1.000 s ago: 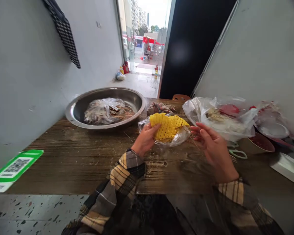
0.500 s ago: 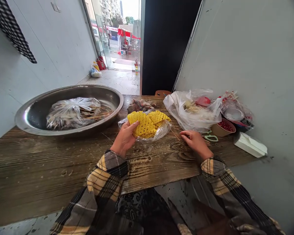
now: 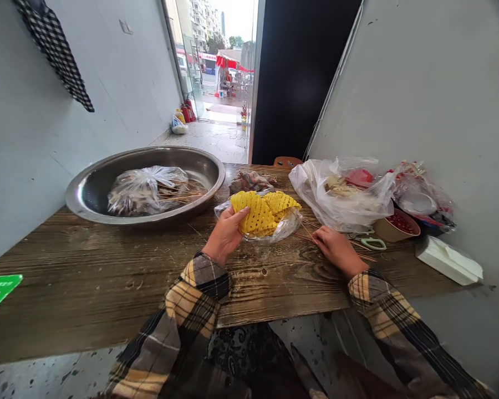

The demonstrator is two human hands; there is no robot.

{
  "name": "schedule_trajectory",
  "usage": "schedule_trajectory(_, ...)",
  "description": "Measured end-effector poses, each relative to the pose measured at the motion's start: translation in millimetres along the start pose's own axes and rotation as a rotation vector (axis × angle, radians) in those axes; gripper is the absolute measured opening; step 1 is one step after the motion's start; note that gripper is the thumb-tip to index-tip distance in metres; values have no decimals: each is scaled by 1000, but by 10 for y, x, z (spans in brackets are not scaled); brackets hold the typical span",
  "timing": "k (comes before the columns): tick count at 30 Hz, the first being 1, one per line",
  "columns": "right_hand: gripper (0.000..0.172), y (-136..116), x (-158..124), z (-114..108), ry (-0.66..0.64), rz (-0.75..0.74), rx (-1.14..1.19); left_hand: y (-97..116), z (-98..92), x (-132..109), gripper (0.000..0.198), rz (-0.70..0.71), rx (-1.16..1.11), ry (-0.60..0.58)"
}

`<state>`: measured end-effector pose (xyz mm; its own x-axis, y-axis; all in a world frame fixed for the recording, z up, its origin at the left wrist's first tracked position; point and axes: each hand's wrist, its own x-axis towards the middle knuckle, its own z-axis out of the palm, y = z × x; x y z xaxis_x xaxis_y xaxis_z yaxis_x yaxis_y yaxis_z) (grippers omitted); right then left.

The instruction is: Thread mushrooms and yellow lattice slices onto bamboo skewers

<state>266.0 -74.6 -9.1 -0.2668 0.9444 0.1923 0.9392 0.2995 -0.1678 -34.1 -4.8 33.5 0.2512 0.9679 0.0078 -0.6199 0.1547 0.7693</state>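
Observation:
My left hand (image 3: pixel 224 235) is closed on a yellow, slotted sheet of food (image 3: pixel 255 215), thumb on top. More of the same yellow food (image 3: pixel 283 204) lies just to its right, on a clear plastic bag (image 3: pixel 289 226). To the right, my right hand (image 3: pixel 335 248) rests low over the table with its fingers pinched on a thin wooden skewer (image 3: pixel 306 228). Several more skewers (image 3: pixel 363 256) lie under and beside that hand. Behind the yellow food sits a greyish-pink heap of food (image 3: pixel 251 181).
At left stands a wide metal basin (image 3: pixel 81 195) holding bagged skewered food (image 3: pixel 143 191). On the right are a white plastic bag (image 3: pixel 332 208), green-handled scissors (image 3: pixel 373 244), a tub of red contents (image 3: pixel 399 228) and a tissue pack (image 3: pixel 449 260). A green card (image 3: pixel 0 291) shows at far left.
The view has swung left, so everything sits further right in the picture and the green card now shows. Both hands have hardly moved over the table, and the left still holds the yellow sheet.

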Motion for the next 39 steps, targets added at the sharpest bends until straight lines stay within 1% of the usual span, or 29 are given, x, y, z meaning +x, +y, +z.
schedule_trajectory(4, 22, -6, -41, 15, 17, -15, -96, -24, -11, -6, 36, -7, -26, -7)
schedule_trajectory(9, 20, 69, 22, 7, -47, -67, -135, -30, -17, -13, 26, -30, -70, 22)
schedule_trajectory(12, 22, 111, 54, 18, -70, -71, -151, -28, -13, -17, 24, -42, -105, 24)
schedule_trajectory(17, 22, 159, 38, 26, -39, -76, -167, -39, -15, -7, 24, -53, -134, 22)
schedule_trajectory(21, 19, 183, -5, -17, -6, -82, -148, -48, -28, 12, 20, -76, -162, 27)
schedule_trajectory(23, 20, 197, -34, -50, 55, -73, -123, -41, -25, 10, 19, -89, -170, 37)
schedule_trajectory(27, 28, 222, -87, -135, 284, -45, -68, -4, 6, -25, 19, -111, -174, 38)
schedule_trajectory(29, 33, 189, -105, -203, 398, 20, -35, 12, 25, -43, 20, -128, -176, 31)
schedule_trajectory(31, 34, 84, -116, -296, 502, 123, 45, 20, 36, -53, 20, -139, -175, 28)
schedule_trajectory(34, 32, -234, -123, -452, 599, 240, 242, 17, 36, -52, 21, -136, -170, 23)
schedule_trajectory(36, 30, -516, -115, -519, 594, 225, 341, 11, 28, -47, 24, -127, -164, 19)
schedule_trajectory(39, 28, -922, -72, -487, 497, 93, 424, -1, 10, -38, 33, -118, -146, 20)
